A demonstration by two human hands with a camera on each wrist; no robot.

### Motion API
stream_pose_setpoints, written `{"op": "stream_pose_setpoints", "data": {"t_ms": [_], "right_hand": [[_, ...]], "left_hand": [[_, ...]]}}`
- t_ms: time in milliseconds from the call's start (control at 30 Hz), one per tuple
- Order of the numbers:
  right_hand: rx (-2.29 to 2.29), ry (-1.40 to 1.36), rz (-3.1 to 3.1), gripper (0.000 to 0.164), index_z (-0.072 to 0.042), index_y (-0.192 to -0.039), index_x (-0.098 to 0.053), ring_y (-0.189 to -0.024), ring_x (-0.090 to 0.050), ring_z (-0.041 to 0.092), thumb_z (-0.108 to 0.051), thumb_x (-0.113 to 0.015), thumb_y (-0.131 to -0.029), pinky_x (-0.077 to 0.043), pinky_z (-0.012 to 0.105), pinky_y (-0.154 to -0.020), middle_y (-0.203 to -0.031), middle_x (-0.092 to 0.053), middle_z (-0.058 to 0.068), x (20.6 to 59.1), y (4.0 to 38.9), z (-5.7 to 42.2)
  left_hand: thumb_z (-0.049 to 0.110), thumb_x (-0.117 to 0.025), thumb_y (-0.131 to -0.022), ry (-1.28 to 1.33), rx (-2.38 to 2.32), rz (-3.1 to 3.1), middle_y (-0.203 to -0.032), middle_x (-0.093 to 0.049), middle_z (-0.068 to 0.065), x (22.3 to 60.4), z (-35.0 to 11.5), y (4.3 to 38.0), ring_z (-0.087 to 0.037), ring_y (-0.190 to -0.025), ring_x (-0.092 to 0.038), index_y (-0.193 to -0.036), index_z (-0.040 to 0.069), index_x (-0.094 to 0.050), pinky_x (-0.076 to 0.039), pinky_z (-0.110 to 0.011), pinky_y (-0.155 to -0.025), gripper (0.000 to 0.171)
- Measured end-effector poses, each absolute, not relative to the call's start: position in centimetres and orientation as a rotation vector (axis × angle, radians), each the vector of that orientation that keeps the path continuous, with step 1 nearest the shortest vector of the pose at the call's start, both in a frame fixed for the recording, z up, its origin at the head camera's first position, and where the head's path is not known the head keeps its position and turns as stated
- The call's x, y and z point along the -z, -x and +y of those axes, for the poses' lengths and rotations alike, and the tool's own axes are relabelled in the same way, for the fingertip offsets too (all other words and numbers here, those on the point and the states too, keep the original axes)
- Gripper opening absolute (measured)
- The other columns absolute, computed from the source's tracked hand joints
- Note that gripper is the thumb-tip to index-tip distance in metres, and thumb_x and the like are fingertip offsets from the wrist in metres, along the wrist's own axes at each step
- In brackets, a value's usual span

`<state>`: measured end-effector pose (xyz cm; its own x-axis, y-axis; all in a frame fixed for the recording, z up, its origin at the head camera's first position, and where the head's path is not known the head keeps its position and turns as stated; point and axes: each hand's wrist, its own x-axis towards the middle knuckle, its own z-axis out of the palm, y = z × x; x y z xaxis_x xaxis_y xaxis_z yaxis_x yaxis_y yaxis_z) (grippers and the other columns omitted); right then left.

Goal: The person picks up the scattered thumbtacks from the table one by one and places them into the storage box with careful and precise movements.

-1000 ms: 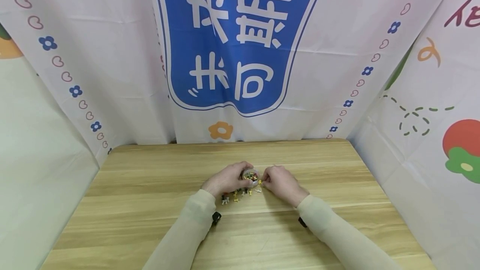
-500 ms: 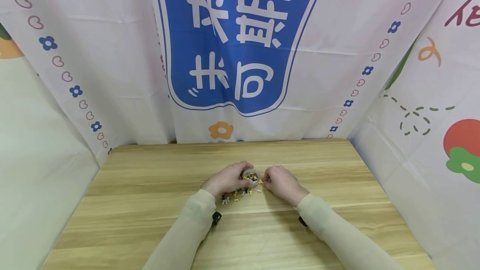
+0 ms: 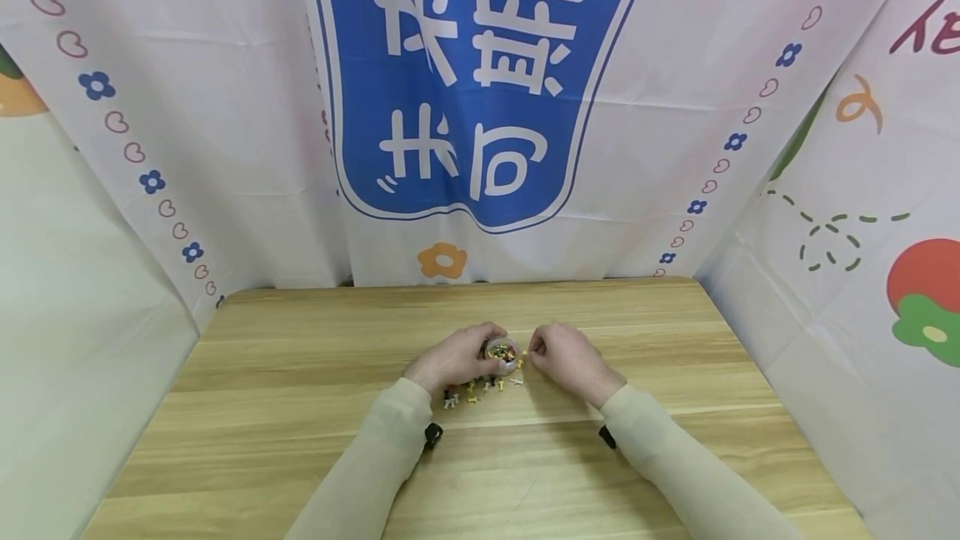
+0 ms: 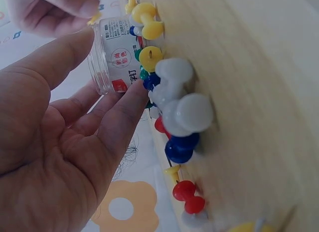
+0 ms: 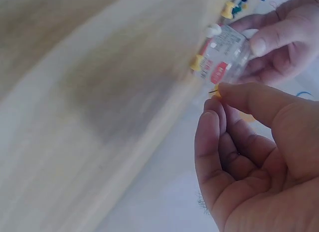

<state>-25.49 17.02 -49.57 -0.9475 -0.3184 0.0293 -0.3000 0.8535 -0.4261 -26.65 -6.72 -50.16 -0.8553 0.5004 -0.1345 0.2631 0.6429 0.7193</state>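
Observation:
A small clear jar (image 3: 501,352) with a printed label stands on the table, holding several coloured push pins. My left hand (image 3: 455,355) grips it, thumb on the near side and fingers around the far side. Just right of the jar, my right hand (image 3: 572,361) pinches a yellow push pin (image 5: 216,92) between thumb and index finger, its metal point showing. More push pins lie loose on the table beside the jar: a white push pin (image 4: 192,114), a red push pin (image 4: 188,196), a yellow push pin (image 4: 148,20) and several others.
The wooden table (image 3: 300,440) runs back to a white printed curtain (image 3: 622,215). Similar cloth (image 3: 810,340) hangs along the right side. Loose pins are clustered in front of the jar and toward the left hand.
My right hand has lifted slightly and drawn a little to the right, a yellow push pin now in its fingertips. The left hand and the jar have stayed in place.

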Motion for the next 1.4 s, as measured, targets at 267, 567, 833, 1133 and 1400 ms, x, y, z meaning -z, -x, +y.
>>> {"op": "stream_pose_setpoints", "data": {"t_ms": [267,567,833,1133,1400], "right_hand": [[0.832,0.62,2.972,0.01,-0.008,-0.104,-0.085,-0.089,-0.076,0.011,-0.016,-0.084,-0.109,-0.07,0.034,-0.088,-0.1,-0.086,0.003,50.0,26.8,17.6],[0.902,0.56,2.916,0.007,-0.004,-0.106,-0.084,-0.09,-0.078,0.013,-0.009,-0.088,-0.103,-0.071,0.034,-0.088,-0.102,-0.086,0.006,48.3,26.0,15.4],[0.892,0.536,2.908,0.006,-0.005,-0.11,-0.086,-0.093,-0.079,0.015,-0.01,-0.086,-0.106,-0.071,0.032,-0.088,-0.106,-0.087,0.007,48.5,26.3,14.0],[0.9,0.513,2.918,0.004,-0.006,-0.109,-0.086,-0.093,-0.079,0.014,-0.008,-0.085,-0.106,-0.072,0.037,-0.091,-0.105,-0.087,0.007,48.7,26.5,14.7],[0.848,0.511,2.966,0.01,-0.003,-0.112,-0.084,-0.098,-0.078,0.019,-0.008,-0.088,-0.104,-0.071,0.042,-0.096,-0.109,-0.085,0.009,48.8,26.1,15.9]], "left_hand": [[0.025,-0.086,-0.11,-0.621,-1.042,2.541,-0.142,-0.079,-0.014,50.2,-6.8,26.7,-0.028,-0.127,-0.075,-0.156,0.01,-0.067,-0.061,-0.06,-0.12,0.052],[0.024,-0.085,-0.111,-0.631,-1.037,2.535,-0.144,-0.079,-0.012,50.4,-6.8,26.8,-0.027,-0.128,-0.075,-0.156,0.011,-0.067,-0.061,-0.059,-0.12,0.05],[0.028,-0.085,-0.111,-0.656,-1.004,2.569,-0.153,-0.076,-0.014,50.6,-6.8,26.9,-0.033,-0.139,-0.074,-0.159,0.012,-0.066,-0.06,-0.059,-0.123,0.053],[0.027,-0.085,-0.111,-0.667,-1.017,2.555,-0.144,-0.079,-0.011,50.6,-6.8,26.9,-0.025,-0.124,-0.073,-0.157,0.012,-0.067,-0.061,-0.057,-0.117,0.052],[0.027,-0.085,-0.111,-0.653,-1.017,2.555,-0.14,-0.08,-0.011,50.6,-6.8,27.0,-0.023,-0.123,-0.074,-0.157,0.009,-0.066,-0.062,-0.057,-0.118,0.053]]}}
